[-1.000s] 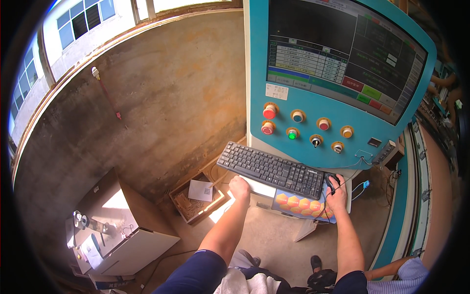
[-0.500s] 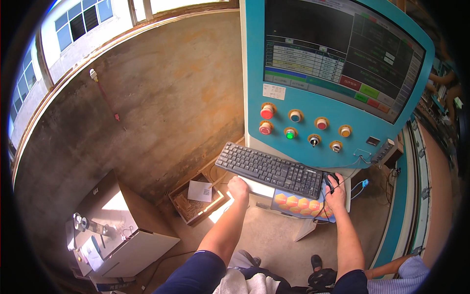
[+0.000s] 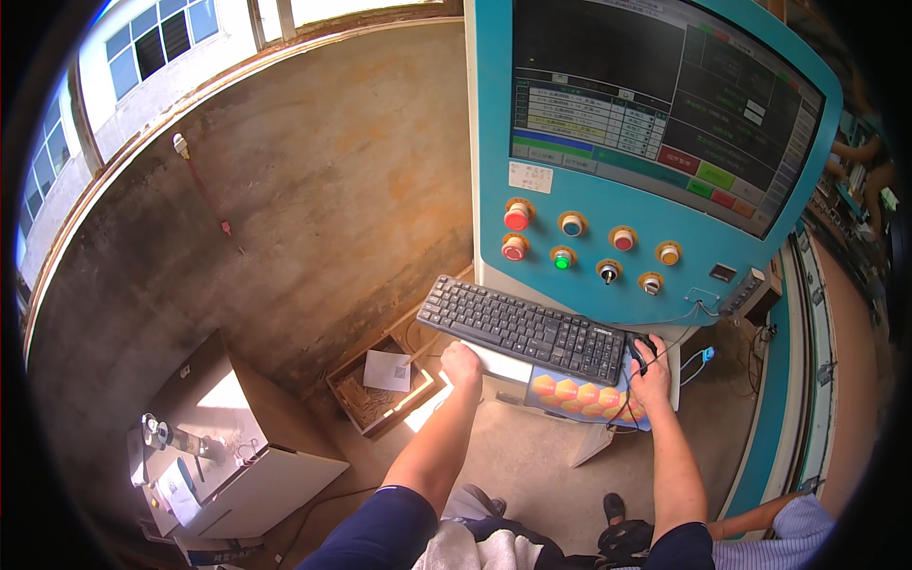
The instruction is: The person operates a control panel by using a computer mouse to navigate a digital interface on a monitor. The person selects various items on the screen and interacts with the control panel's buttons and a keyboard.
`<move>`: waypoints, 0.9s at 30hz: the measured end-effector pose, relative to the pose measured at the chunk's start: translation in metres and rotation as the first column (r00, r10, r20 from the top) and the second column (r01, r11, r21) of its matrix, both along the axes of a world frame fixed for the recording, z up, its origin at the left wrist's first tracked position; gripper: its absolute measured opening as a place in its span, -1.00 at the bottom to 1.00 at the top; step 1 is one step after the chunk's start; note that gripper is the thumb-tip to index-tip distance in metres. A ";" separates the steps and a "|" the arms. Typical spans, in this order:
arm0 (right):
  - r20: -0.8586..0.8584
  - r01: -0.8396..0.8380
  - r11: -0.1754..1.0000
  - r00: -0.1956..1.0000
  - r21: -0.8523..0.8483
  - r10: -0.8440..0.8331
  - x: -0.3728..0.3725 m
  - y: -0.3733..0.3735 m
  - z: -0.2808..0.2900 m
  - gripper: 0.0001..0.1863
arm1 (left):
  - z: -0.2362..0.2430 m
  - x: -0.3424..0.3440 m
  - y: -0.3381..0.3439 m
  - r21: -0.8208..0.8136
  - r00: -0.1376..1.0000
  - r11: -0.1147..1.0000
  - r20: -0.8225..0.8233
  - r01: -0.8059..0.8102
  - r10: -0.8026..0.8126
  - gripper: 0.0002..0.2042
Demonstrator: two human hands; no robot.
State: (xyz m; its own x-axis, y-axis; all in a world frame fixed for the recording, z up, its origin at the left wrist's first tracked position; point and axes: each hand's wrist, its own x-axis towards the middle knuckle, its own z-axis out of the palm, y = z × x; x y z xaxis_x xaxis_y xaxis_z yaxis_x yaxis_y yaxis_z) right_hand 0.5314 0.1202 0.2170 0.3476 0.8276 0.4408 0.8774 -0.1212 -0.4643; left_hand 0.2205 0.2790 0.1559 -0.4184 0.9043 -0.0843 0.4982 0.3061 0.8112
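A person's right hand (image 3: 650, 377) curves over a black mouse (image 3: 641, 352) beside the right end of a black keyboard (image 3: 527, 328), fingers bent around its body, at a teal control console (image 3: 494, 223). The left hand (image 3: 463, 364) rests at the front edge of the pale shelf (image 3: 506, 365), just below the keyboard's left half, its fingers curled inward; whether they grip that edge cannot be told. A patterned mouse pad (image 3: 581, 393) of orange and yellow hexagons juts from under the keyboard, between the hands. Above, push buttons line the console beneath a lit screen (image 3: 598, 57).
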 end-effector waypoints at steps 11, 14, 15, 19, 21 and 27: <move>0.032 -0.031 0.999 0.999 0.031 0.030 0.001 0.000 -0.002 -0.57 | 0.012 -0.001 -0.004 -0.027 0.996 0.999 -0.079 0.044 -0.046 -0.63; 0.039 -0.047 0.998 0.998 0.044 0.045 0.001 -0.001 -0.002 -0.58 | 0.012 -0.001 -0.005 -0.025 0.989 0.997 -0.125 0.070 -0.073 -0.62; 0.040 -0.047 0.998 0.998 0.044 0.046 0.001 -0.001 -0.002 -0.58 | 0.012 0.000 -0.004 -0.019 0.997 0.999 -0.072 0.038 -0.039 -0.63; 0.035 -0.045 0.998 0.998 0.054 0.043 0.001 0.000 -0.003 -0.59 | 0.010 0.000 -0.003 -0.011 1.000 1.000 -0.006 -0.021 0.021 -0.69; 0.037 -0.046 0.997 0.998 0.060 0.044 0.002 0.000 -0.003 -0.59 | 0.012 0.001 -0.005 -0.007 0.996 1.000 -0.091 0.026 -0.026 -0.70; 0.016 -0.037 0.999 0.999 0.036 0.036 0.001 0.000 -0.003 -0.61 | 0.010 0.000 -0.004 -0.007 0.989 0.999 -0.139 0.041 -0.041 -0.70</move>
State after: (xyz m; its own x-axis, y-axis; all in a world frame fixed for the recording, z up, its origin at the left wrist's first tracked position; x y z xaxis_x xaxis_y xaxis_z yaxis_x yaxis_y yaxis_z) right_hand 0.5327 0.1201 0.2139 0.3105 0.8227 0.4762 0.8880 -0.0722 -0.4542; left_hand 0.2205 0.2754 0.1663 -0.3891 0.9207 -0.0314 0.6185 0.2863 0.7317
